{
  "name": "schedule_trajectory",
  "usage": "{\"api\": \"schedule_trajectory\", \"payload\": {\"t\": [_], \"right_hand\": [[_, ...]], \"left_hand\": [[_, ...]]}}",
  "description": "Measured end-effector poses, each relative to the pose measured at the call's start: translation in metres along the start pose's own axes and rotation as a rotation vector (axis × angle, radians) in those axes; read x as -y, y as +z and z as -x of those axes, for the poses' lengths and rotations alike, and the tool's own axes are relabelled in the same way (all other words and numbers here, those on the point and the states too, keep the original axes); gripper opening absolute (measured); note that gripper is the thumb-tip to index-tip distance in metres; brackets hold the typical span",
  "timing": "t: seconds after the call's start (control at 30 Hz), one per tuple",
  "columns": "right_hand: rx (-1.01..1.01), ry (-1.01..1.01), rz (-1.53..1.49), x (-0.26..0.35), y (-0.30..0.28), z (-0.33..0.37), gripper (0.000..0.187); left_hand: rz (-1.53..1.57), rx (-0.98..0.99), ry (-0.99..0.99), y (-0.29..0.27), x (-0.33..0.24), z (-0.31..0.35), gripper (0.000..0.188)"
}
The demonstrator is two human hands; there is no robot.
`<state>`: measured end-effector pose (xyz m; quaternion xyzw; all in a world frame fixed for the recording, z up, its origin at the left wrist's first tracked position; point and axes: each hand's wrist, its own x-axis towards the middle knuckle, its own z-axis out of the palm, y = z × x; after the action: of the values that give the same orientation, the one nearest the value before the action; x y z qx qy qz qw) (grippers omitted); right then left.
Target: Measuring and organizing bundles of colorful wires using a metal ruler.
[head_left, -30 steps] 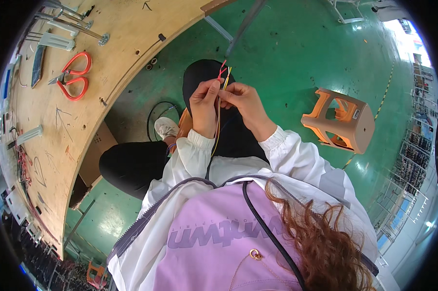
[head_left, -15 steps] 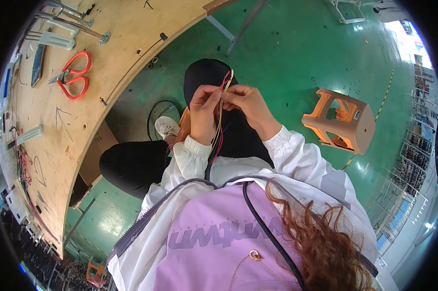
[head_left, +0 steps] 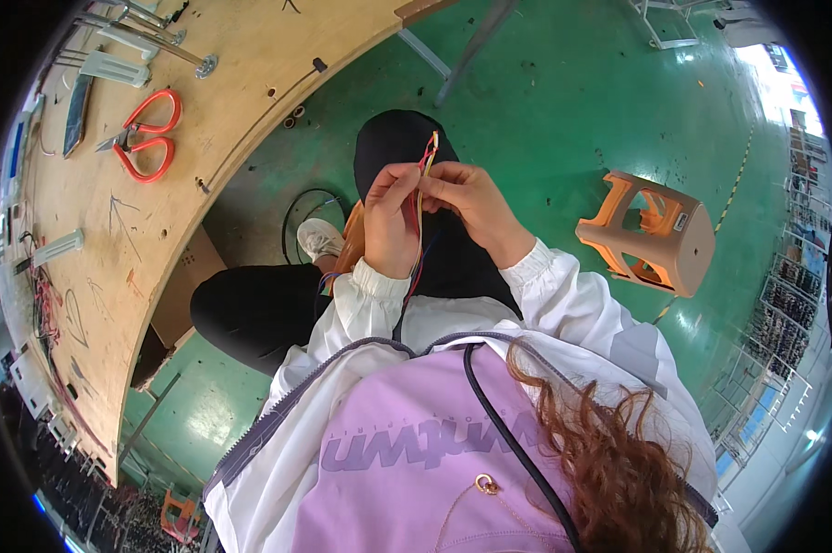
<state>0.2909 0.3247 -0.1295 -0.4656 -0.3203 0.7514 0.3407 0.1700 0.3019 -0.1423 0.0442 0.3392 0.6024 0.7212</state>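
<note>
A thin bundle of red, yellow and dark wires (head_left: 420,241) runs up from my lap between my two hands. My left hand (head_left: 393,207) pinches it between thumb and fingertips. Right beside it, my right hand (head_left: 466,198) grips the same wires, its thumb and forefinger closed. Above the fingertips the short ends of the wires stick up, a yellow one crossed by a red one. Both hands are above my dark-trousered knee. Fingers cover the exact spot where the wires are held.
To the left is a wooden workbench (head_left: 222,106) with a curved edge. Red-handled scissors-like snips (head_left: 148,147), a dark blade-shaped tool (head_left: 77,115) and metal rods (head_left: 162,41) lie on it. An orange plastic stool (head_left: 678,244) stands on the green floor at right. A black cable loop (head_left: 291,221) lies near my shoe.
The red wire end has come closer to the yellow one above my fingers, and the ends now cross. Both hands stay closed in nearly the same place.
</note>
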Motion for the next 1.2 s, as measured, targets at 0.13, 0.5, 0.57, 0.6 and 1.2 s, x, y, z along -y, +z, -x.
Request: {"api": "schedule_trajectory", "payload": {"t": [0.13, 0.5, 0.57, 0.6, 1.2], "right_hand": [[-0.047, -0.010, 0.031, -0.005, 0.004, 0.002, 0.017], [-0.004, 0.014, -0.057, -0.006, 0.003, 0.006, 0.017], [-0.004, 0.015, -0.024, -0.005, 0.004, 0.006, 0.017], [-0.006, 0.014, 0.008, -0.004, 0.004, 0.007, 0.016], [-0.014, -0.004, 0.133, 0.004, 0.005, 0.009, 0.015]], "left_hand": [[-0.009, -0.005, 0.028, 0.002, 0.002, 0.003, 0.005], [-0.027, -0.010, 0.069, 0.004, 0.002, 0.008, 0.006], [-0.025, 0.005, 0.048, 0.000, 0.001, 0.007, 0.006], [-0.025, 0.003, 0.050, -0.002, 0.001, 0.007, 0.006], [-0.241, -0.025, 0.114, 0.000, -0.004, 0.013, 0.013]]}}
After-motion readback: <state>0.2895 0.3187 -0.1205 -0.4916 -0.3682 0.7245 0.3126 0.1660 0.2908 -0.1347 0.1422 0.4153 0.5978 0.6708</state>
